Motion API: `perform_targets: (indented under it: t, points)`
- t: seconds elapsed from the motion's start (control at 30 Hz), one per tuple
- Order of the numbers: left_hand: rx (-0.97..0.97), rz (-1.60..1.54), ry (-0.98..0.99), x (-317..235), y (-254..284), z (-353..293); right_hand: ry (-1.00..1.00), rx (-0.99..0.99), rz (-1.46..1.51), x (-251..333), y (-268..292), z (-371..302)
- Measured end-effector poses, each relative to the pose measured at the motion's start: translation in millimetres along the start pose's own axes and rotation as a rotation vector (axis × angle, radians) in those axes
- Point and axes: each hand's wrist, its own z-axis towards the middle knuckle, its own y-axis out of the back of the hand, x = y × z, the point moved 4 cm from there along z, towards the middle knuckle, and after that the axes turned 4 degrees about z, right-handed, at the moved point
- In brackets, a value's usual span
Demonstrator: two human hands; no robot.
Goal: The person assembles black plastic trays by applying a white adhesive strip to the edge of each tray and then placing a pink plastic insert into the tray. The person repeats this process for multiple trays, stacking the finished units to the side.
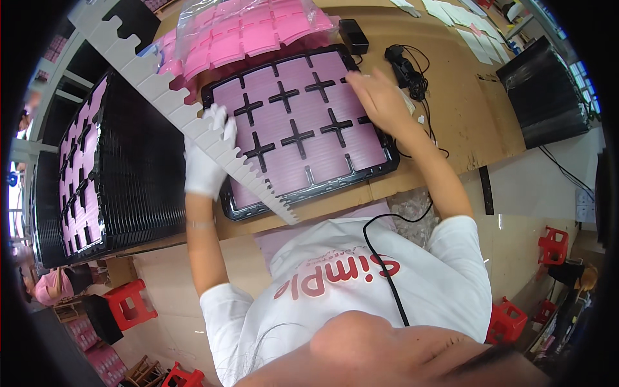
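A black plastic tray (380, 169) lies on the table in front of me, holding a lilac corrugated sheet (284, 161). Black cross-shaped ribs (297, 136) show through the sheet. My left hand (205, 169), in a white glove, is at the tray's left rim with its fingers stretched toward the far edge. A pale notched strip (187, 119) cuts across the view and covers part of that hand. My bare right hand (382, 102) reaches over the tray's far right corner, fingers extended and slightly blurred; nothing shows in it.
Pink sheets (251, 32) under clear plastic lie beyond the tray. Tall stacks of black trays (142, 174) stand at the left; another black stack (545, 93) is at the far right. A black box (353, 37) and coiled cable (416, 84) sit right of the tray. Red stools (131, 303) are on the floor.
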Motion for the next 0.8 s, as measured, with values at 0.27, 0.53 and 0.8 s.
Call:
perform_targets:
  t: [0.27, 0.53, 0.8]
  points:
    - [-0.07, -0.523, 0.127, -45.8, 51.8, -94.1, 0.249, 0.079, 0.059, 46.6, 30.4, -116.8]
    - [-0.12, -0.568, 0.907, -43.5, 17.5, -124.9, 0.011, -0.21, 0.136, 41.0, 30.4, -112.1]
    - [0.051, -1.484, 1.298, -26.6, 40.7, -108.5, -0.224, -0.139, 0.196, 8.2, -19.2, -126.4]
